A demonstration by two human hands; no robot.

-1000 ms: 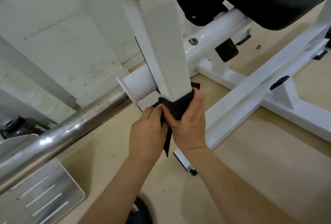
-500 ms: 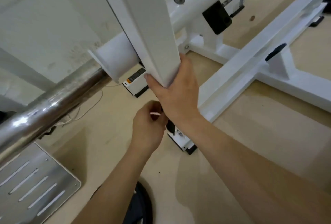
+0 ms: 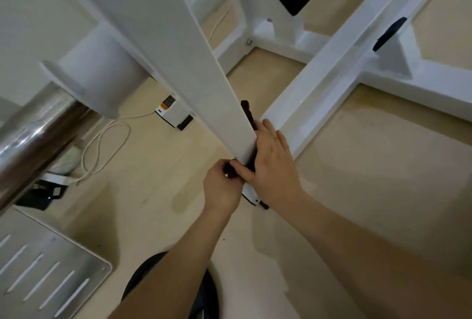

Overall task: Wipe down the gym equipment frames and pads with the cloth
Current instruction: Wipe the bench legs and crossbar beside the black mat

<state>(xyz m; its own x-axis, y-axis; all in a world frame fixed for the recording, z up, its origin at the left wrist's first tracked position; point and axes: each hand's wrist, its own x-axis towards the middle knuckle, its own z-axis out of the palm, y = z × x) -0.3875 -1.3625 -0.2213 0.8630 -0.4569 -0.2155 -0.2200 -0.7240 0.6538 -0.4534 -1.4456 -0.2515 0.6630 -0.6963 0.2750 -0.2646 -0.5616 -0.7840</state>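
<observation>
White frame upright, black cloth pressed to its right side by flat-fingered right hand, cloth end pinched at its lower edge by left hand, chrome bar to its left.

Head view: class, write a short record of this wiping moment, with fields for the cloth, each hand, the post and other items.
cloth: black, along the right edge of the post
right hand: straight fingers press cloth against post
left hand: grips cloth end beside right thumb
bar: steel, at left, entering white sleeve
floor: white cable, metal plate
</observation>
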